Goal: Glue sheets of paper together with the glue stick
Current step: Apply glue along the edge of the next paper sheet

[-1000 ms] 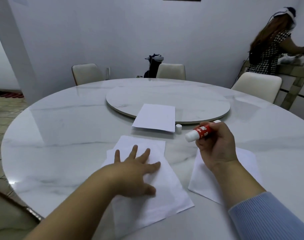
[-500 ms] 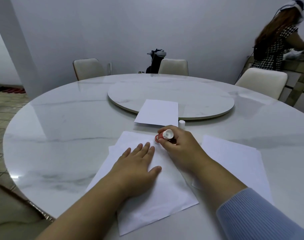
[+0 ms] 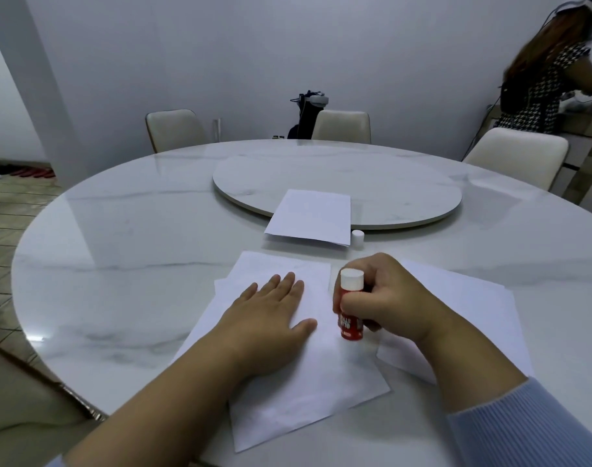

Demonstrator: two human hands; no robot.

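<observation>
A white sheet of paper (image 3: 308, 392) lies in front of me on the marble table, with another sheet's edge showing beneath it at the far left. My left hand (image 3: 267, 318) presses flat on it, fingers spread. My right hand (image 3: 385, 298) grips a red glue stick (image 3: 350, 306) held upright, its lower end down on the sheet near the right edge and its white end up. Another white sheet (image 3: 473, 308) lies to the right, partly under my right forearm. A third stack of paper (image 3: 311, 217) rests farther away, overlapping the turntable's rim.
The glue stick's white cap (image 3: 357, 238) stands beside the far paper. A round marble turntable (image 3: 406, 187) occupies the table's middle. Cream chairs (image 3: 175, 129) ring the far side. A person (image 3: 554, 72) stands at a counter at the back right.
My right hand brought the glue stick from mid-air down onto the sheet, then drew it nearer along the right edge, now upright. My left hand stays flat on the paper.
</observation>
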